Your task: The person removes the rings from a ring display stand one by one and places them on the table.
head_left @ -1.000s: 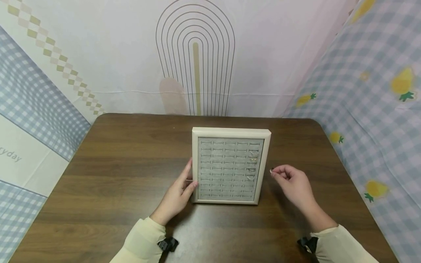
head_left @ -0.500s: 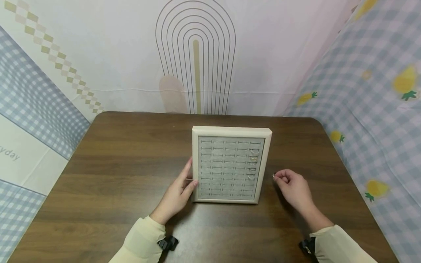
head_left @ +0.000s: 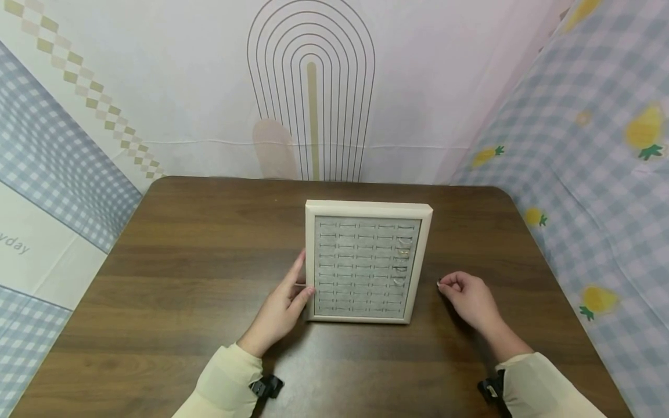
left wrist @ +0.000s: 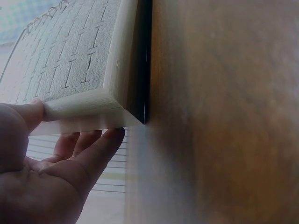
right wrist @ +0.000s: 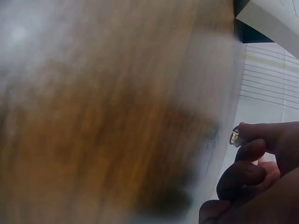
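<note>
Item: one small bright ring (right wrist: 234,137), at the fingertips of the right hand (head_left: 470,299). Thumb and forefinger together, pinched on it; remaining fingers curled behind. Band a short loop; its turn relative to the slots too small to tell.

Item: one ring board (head_left: 310,261), pale rim, grey slotted face toward the person, tilted up at the middle of the table (head_left: 183,278). Long axis runs from the near edge to the far edge; slots lie crosswise.

Item: left hand (head_left: 280,310), holding the board's left side, thumb on the front rim, other fingers along the side and behind.

Item: seated rings (head_left: 402,253), in the rightmost column, upper part; lower slots of that column show none.

Position, chief entry: the pinched ring lies to the right of the board, near but apart from its right rim, roughly level in the head view with the lowest seated ring. The right hand is nearer to that column; a leftward path, judged from here, joins ring and slots, with the rim between.
</note>
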{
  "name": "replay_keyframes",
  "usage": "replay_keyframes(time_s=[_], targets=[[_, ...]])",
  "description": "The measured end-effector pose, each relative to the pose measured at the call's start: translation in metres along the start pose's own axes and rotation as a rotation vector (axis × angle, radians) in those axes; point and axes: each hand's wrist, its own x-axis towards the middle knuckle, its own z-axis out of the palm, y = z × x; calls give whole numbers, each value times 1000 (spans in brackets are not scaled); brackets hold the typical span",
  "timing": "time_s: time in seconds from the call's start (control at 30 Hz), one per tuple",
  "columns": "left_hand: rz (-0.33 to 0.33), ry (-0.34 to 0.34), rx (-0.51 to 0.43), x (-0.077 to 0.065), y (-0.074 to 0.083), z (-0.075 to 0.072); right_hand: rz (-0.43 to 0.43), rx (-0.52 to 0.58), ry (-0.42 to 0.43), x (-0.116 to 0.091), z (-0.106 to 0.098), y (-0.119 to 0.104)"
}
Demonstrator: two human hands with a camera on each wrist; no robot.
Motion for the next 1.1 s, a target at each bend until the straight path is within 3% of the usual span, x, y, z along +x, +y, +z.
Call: replay_keyframes(time_s=[0.5, 1.1], targets=[[5, -5, -15, 0, 1, 0, 17, -46, -103, 2, 0, 6], [0, 3, -8, 0, -1, 1, 33, 21, -62, -1, 0, -7]])
